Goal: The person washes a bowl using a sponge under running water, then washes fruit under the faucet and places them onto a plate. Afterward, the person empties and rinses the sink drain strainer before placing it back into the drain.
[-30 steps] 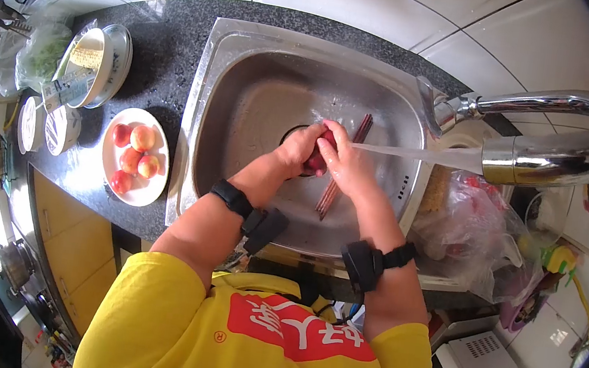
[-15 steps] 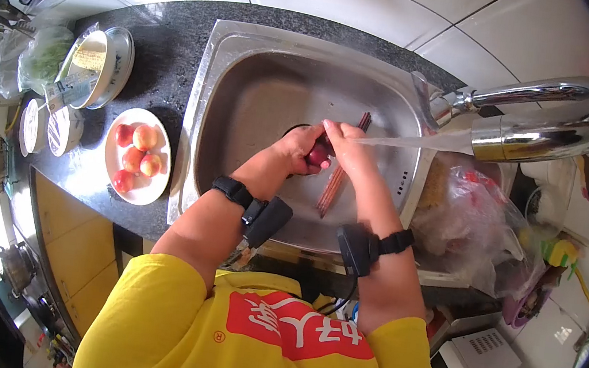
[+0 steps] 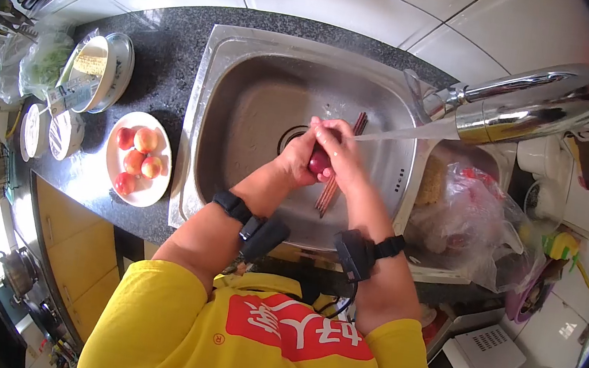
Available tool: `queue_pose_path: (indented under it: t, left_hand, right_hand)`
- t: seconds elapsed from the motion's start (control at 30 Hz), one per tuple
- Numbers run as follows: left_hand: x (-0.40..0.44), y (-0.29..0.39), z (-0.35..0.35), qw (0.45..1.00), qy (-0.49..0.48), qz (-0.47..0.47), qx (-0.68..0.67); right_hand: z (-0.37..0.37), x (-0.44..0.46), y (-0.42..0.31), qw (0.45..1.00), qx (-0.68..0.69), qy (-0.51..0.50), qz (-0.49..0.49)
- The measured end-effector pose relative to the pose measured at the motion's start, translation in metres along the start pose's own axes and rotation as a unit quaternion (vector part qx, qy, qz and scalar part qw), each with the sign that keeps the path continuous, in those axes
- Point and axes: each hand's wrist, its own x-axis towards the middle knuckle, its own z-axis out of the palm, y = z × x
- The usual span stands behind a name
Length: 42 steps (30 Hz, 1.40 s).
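A round dark red fruit is cupped between my two hands over the sink basin. My left hand wraps it from the left, while my right hand covers its top and right side. Water streams from the chrome faucet onto my right hand. Under and beside that hand lies a bundle of reddish-brown chopsticks, partly hidden. The drain shows just left of my fingers. On the counter to the left, a white oval plate holds several red-and-yellow fruits.
Stacked bowls with a corn cob stand at the back left, near a bag of greens and lidded white containers. A clear plastic bag fills the smaller basin at right. A white microwave sits below right.
My right hand has shifted over the top of the fruit, its fingers now overlapping my left hand. The drain is more exposed. The view has tilted slightly.
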Motion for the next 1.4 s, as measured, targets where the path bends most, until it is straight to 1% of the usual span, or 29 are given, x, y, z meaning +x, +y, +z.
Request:
queue_pose_path:
  t: [0.03, 0.07, 0.13, 0.17, 0.2, 0.23, 0.27, 0.3, 0.33, 0.4, 0.43, 0.47, 0.53, 0.57, 0.67, 0.8, 0.87, 0.9, 0.93, 1.0, 1.03, 1.07, 1.1, 1.13, 1.17, 1.2, 1.3, 1.37, 1.4]
  left_hand:
    - [-0.003, 0.0, 0.005, 0.999, 0.051, 0.001, 0.001]
    - [0.0, 0.001, 0.0, 0.999, 0.051, 0.002, 0.001]
    - [0.001, 0.006, -0.001, 0.999, -0.019, -0.03, -0.035]
    - [0.0, 0.004, -0.001, 0.998, -0.021, -0.013, -0.057]
    - [-0.001, 0.007, -0.003, 0.998, -0.022, -0.013, -0.056]
    - [-0.002, 0.013, -0.006, 0.992, -0.094, -0.04, -0.076]
    - [-0.003, 0.015, -0.009, 0.979, -0.165, -0.066, -0.095]
    - [-0.004, 0.013, -0.009, 0.979, -0.165, -0.066, -0.096]
    - [-0.006, 0.011, -0.009, 0.987, -0.148, -0.033, -0.061]
    - [-0.009, 0.009, -0.009, 0.993, -0.111, 0.033, 0.009]
    - [-0.008, 0.009, -0.011, 0.993, -0.111, 0.033, 0.009]
    - [-0.005, 0.01, -0.014, 0.994, -0.104, 0.028, -0.006]
    - [-0.005, 0.016, -0.011, 0.995, -0.09, 0.019, -0.036]
    - [-0.003, 0.017, -0.008, 1.0, -0.01, 0.0, -0.016]
    - [-0.004, 0.017, -0.011, 0.997, -0.044, 0.005, -0.066]
    - [-0.013, 0.013, 0.006, 0.998, -0.035, 0.001, -0.046]
    - [-0.007, 0.005, -0.006, 0.99, -0.139, 0.023, -0.008]
    - [-0.007, 0.003, -0.01, 0.988, -0.149, 0.024, -0.023]
    - [-0.005, 0.004, -0.017, 0.988, -0.149, 0.024, -0.023]
    - [-0.005, 0.008, -0.026, 0.991, -0.077, 0.102, -0.033]
    - [-0.007, 0.01, -0.027, 0.99, -0.051, 0.121, -0.043]
    - [-0.005, 0.007, -0.024, 0.991, -0.05, 0.12, -0.043]
    - [-0.002, 0.003, -0.018, 0.987, -0.022, 0.154, -0.04]
    - [-0.001, 0.002, -0.016, 0.981, 0.007, 0.189, -0.037]
    - [0.014, -0.001, -0.037, 0.978, -0.078, 0.192, -0.029]
    - [0.012, -0.01, -0.018, 0.967, -0.081, 0.236, -0.055]
    - [0.017, -0.026, -0.003, 0.961, -0.07, 0.267, -0.009]
    - [0.011, -0.033, 0.008, 0.962, -0.088, 0.251, -0.056]
    - [0.012, -0.033, 0.01, 0.962, -0.089, 0.251, -0.057]
  right_hand:
    - [-0.003, 0.0, 0.004, 0.998, -0.04, -0.024, -0.041]
    - [-0.005, 0.0, 0.008, 0.993, -0.078, -0.045, -0.083]
    - [-0.004, -0.003, 0.004, 0.999, -0.036, 0.007, -0.005]
    - [0.0, 0.001, 0.011, 0.998, -0.012, 0.049, -0.044]
    - [0.004, 0.003, 0.009, 0.998, -0.011, 0.049, -0.045]
    - [0.008, 0.008, 0.006, 0.99, 0.087, 0.113, -0.012]
    - [0.01, 0.01, 0.004, 0.967, 0.184, 0.175, 0.022]
    - [0.002, 0.013, 0.007, 0.971, 0.164, 0.168, 0.041]
    - [-0.002, 0.016, 0.011, 0.971, 0.165, 0.168, 0.04]
    - [-0.007, 0.02, 0.017, 0.94, 0.313, 0.076, 0.116]
    - [-0.012, 0.021, 0.018, 0.935, 0.326, 0.052, 0.131]
    - [-0.013, 0.019, 0.021, 0.935, 0.325, 0.051, 0.131]
    - [-0.006, 0.008, 0.009, 0.924, 0.368, -0.01, 0.106]
    - [-0.01, 0.015, 0.02, 0.931, 0.356, -0.027, 0.069]
    - [-0.004, 0.011, 0.01, 0.943, 0.33, -0.019, 0.038]
    - [-0.009, 0.014, 0.011, 0.964, 0.264, 0.016, 0.006]
    - [-0.009, 0.012, 0.003, 0.969, 0.23, 0.078, 0.035]
    - [-0.013, 0.011, 0.002, 0.958, 0.277, 0.043, 0.054]
    - [-0.016, 0.014, 0.006, 0.958, 0.277, 0.043, 0.054]
    - [-0.018, 0.017, 0.01, 0.948, 0.311, 0.019, 0.065]
    - [-0.021, 0.014, 0.008, 0.941, 0.327, -0.004, 0.093]
    - [-0.02, 0.01, 0.008, 0.94, 0.327, -0.003, 0.093]
    - [-0.015, 0.007, 0.005, 0.976, 0.209, 0.013, 0.064]
    - [-0.01, 0.006, 0.005, 0.995, 0.088, 0.028, 0.032]
    - [-0.007, 0.008, 0.015, 0.996, -0.048, 0.04, -0.071]
    - [-0.01, 0.019, 0.03, 0.963, -0.15, 0.047, -0.216]
    - [-0.008, 0.012, 0.018, 0.965, -0.164, 0.08, -0.186]
    - [-0.012, 0.011, 0.009, 0.971, -0.147, 0.178, -0.06]
    - [-0.013, 0.012, 0.013, 0.971, -0.148, 0.178, -0.06]
